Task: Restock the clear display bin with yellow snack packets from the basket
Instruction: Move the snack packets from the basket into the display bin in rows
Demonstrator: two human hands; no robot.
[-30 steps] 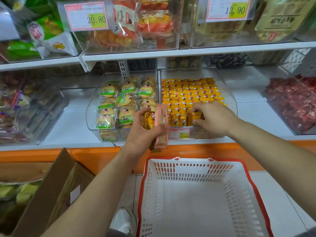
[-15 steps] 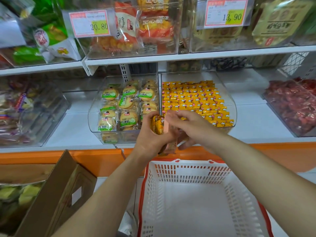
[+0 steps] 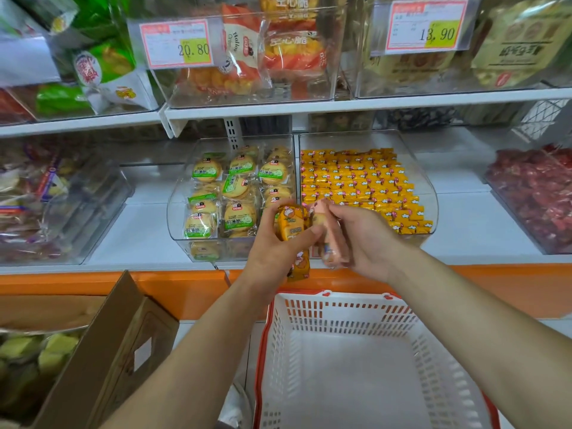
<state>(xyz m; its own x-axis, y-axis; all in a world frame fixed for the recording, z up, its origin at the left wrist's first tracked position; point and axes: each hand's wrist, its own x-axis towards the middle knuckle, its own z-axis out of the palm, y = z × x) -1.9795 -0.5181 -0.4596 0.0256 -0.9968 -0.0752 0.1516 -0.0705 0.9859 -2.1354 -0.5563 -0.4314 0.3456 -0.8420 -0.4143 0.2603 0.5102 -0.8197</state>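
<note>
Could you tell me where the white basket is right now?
The white basket sits bottom centre-right in the head view, below the orange shelf edge, with a cardboard box on its left.

Yellow snack packets (image 3: 356,178) in neat rows inside clear bin (image 3: 427,178)

White shop shelves (image 3: 309,104) stand in two tiers above an orange base strip (image 3: 154,286). Pale tiled floor (image 3: 557,327) lies below, with a cardboard box (image 3: 102,351) at left.
</note>
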